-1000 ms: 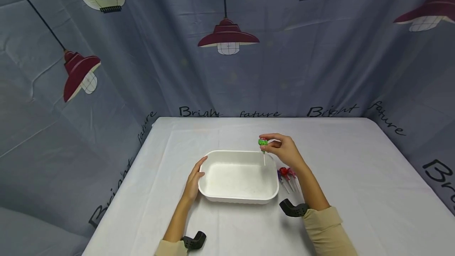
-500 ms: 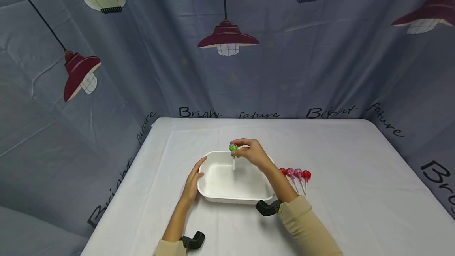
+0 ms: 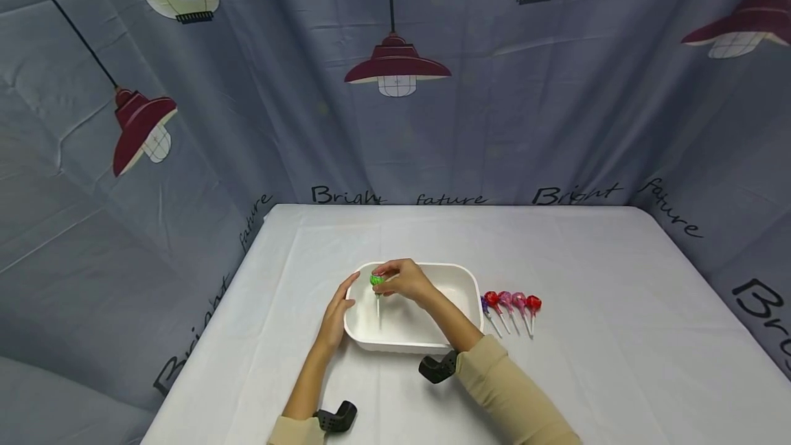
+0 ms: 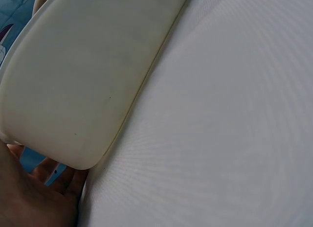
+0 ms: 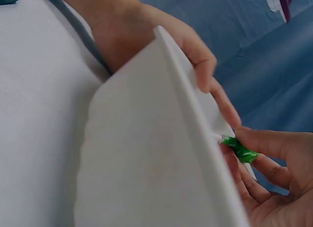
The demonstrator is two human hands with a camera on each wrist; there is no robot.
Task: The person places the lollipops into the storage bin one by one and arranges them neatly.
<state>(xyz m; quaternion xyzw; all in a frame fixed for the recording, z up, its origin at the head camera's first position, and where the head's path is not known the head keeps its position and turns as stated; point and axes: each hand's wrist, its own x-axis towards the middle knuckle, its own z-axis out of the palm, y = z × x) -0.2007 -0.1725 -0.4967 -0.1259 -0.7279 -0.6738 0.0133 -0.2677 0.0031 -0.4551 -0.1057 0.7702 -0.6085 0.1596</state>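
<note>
My left hand (image 3: pixel 336 311) holds the left end of a white rectangular tray (image 3: pixel 404 347), its thumb over the rim in the right wrist view. Under the tray's end in the left wrist view, more of that hand's fingers (image 4: pixel 73 183) show beside the pale side wall. Between thumb and fingertips, my right hand (image 3: pixel 406 281) pinches the green-wrapped head of a lollipop (image 3: pixel 376 280). Its white stick points down inside the tray's left part. The right wrist view has the green wrapper (image 5: pixel 242 151) beyond the rim, partly covered by fingers.
A row of several lollipops (image 3: pixel 518 301), red, pink and purple, lies just right of the tray with sticks toward me. White cloth (image 3: pixel 593 376) covers the table. A grey curtain (image 3: pixel 395 143) with printed lamps hangs behind it.
My right hand has carried the green lollipop leftward from the tray's right rim and lowered it inside at the left. The lollipop row shows more fully. My left hand has stayed in place.
</note>
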